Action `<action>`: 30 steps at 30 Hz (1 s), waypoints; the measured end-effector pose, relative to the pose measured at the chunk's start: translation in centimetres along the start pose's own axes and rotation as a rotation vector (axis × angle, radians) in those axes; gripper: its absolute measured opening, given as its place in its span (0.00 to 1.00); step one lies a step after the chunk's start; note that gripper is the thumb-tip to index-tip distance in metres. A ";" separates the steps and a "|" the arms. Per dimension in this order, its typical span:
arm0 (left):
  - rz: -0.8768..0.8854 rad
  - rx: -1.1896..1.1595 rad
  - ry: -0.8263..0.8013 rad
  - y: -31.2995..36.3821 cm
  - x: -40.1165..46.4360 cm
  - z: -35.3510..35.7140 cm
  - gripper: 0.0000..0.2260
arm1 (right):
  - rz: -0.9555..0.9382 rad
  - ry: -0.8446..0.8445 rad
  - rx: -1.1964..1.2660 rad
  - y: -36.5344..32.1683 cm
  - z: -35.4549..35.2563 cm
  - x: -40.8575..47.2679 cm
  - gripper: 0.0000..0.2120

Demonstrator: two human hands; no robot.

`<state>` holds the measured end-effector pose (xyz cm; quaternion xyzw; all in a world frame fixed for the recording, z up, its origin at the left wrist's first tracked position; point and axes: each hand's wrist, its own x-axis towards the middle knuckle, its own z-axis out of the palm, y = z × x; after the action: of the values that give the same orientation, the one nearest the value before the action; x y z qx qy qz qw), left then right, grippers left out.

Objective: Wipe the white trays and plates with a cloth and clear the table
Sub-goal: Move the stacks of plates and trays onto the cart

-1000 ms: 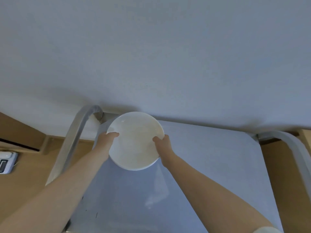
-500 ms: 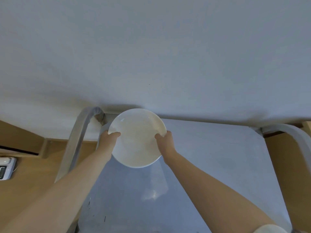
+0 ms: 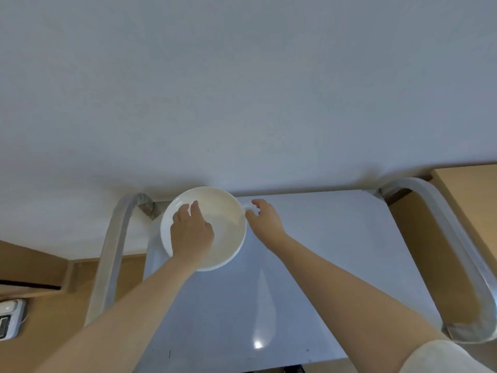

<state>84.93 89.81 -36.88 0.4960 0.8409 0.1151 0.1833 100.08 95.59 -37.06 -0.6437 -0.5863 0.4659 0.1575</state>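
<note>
A white round plate (image 3: 223,219) lies on the far left corner of a shiny steel cart shelf (image 3: 309,265), close to the white wall. My left hand (image 3: 191,232) hovers over or rests on the plate's left half, fingers loosely bent, holding nothing. My right hand (image 3: 265,218) is just off the plate's right rim, fingers relaxed and spread, not gripping it. A second plate rim seems to show under the plate at its lower right. No cloth is in view.
Curved wrapped metal handles rise at the cart's left (image 3: 113,251) and right (image 3: 457,251) ends. A wooden floor lies on both sides. A white device (image 3: 9,319) sits on the floor at the far left. The white wall (image 3: 242,90) fills the top.
Both hands held the plate by its rims before; now it lies on the shelf, and both hands have let go, the left over it, the right beside it.
</note>
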 end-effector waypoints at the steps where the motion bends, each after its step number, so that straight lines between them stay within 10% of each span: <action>1: 0.055 0.016 -0.017 1.0 -0.4 0.0 0.22 | -0.043 0.017 -0.054 0.1 -0.9 -0.6 0.22; 11: 0.548 0.097 -0.067 13.8 -5.9 0.7 0.17 | -0.191 0.326 -0.522 5.2 -14.0 -8.1 0.24; 30: 1.095 0.094 -0.143 43.8 -25.6 11.7 0.17 | 0.086 0.688 -0.503 25.8 -40.1 -23.9 0.23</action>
<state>135.88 88.61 -26.10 0.8749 0.4500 0.1218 0.1311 150.11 81.06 -25.77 -0.8038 -0.5676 0.0727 0.1625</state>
